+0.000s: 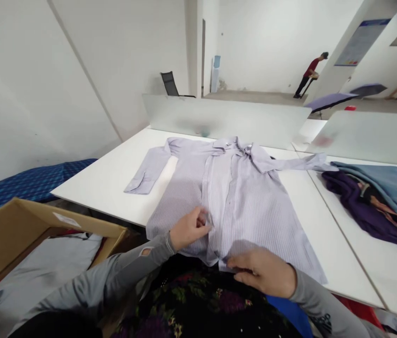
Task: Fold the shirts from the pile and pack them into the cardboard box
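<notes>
A pale purple striped shirt with long sleeves (240, 197) lies flat on the white table (114, 178). Its front faces up. The collar points away from the person, toward the frosted glass screen (226, 119) at the back. The bottom hem is at the near edge of the table, close to the person. So the long way of the shirt runs from near to far. One sleeve stretches out to the left and bends down, with its cuff lying on the table. The other sleeve stretches out to the right and almost reaches the pile of blue and dark purple clothes (377, 202).

The left hand (187, 230) is closed in a pinch on the front strip of the shirt, near the bottom. The right hand (263, 272) rests on the hem just beside it, with the fingers curled down on the cloth. I cannot tell if it grips the cloth or only presses it.

There is bare table to the left of the shirt. A brown cardboard box (26, 230) stands below the left edge of the table.
</notes>
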